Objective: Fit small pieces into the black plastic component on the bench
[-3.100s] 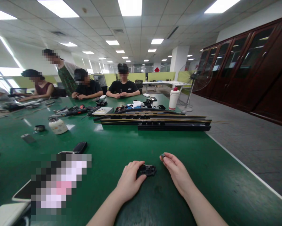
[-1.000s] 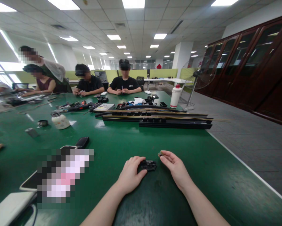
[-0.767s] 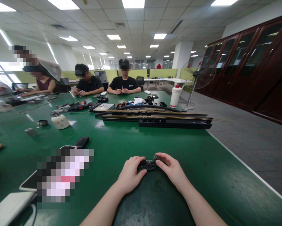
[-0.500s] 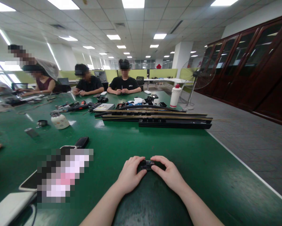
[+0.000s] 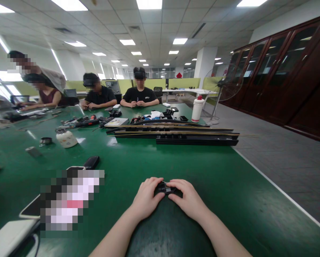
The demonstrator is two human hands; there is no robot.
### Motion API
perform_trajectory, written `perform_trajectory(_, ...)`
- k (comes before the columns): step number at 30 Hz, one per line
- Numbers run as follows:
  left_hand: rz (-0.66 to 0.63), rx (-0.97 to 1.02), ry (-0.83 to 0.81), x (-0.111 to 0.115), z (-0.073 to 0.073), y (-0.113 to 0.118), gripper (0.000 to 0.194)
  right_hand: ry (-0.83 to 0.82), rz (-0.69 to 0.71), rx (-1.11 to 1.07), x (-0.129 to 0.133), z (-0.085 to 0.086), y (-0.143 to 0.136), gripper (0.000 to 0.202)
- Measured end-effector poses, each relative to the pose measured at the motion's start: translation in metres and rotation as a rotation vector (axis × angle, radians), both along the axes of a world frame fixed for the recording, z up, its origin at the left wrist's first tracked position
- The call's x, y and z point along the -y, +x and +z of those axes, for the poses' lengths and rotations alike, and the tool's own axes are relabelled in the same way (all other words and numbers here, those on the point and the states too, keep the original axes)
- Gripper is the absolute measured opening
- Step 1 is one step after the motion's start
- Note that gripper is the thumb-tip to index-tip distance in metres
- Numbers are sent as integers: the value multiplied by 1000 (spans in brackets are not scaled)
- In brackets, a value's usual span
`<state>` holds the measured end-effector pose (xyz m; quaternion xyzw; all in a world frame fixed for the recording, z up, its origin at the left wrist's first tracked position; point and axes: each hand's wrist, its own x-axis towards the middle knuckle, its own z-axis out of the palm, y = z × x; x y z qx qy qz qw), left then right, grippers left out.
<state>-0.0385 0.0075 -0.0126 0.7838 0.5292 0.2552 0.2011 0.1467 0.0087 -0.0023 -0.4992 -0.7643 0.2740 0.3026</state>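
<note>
My left hand [image 5: 147,198] and my right hand [image 5: 188,197] face each other low over the green table [image 5: 127,167]. Between them is a small dark object [image 5: 165,189] with a greyish patch in its middle; its kind is too small to make out. The left thumb and fingers grip its left end. On the other end, the right hand's curled fingers lie along the far edge and its thumb along the near edge. Both palms cover the object's outer ends.
Long black rails [image 5: 197,141] with thin brass-coloured rods lie ahead. A white bottle [image 5: 197,110] with a red cap stands behind them. Left are a pale jar [image 5: 66,138], a black block [image 5: 91,162] and a pale-rimmed tablet [image 5: 28,208]. Several people sit beyond.
My right hand has slid slightly left along the dark object, its fingers closer to the left hand's. The left hand keeps its grip. The view has shifted a little.
</note>
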Motion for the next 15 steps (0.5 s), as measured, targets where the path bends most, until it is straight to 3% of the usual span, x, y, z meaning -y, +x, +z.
perform_trajectory(5, 4, -7, -28, 1, 2, 1, 41, -63, -40, -81, 2, 0, 2, 47)
perform_trajectory(15, 6, 19, -21, 0, 2, 0, 39, -95, -42, -138, 1, 0, 2, 41)
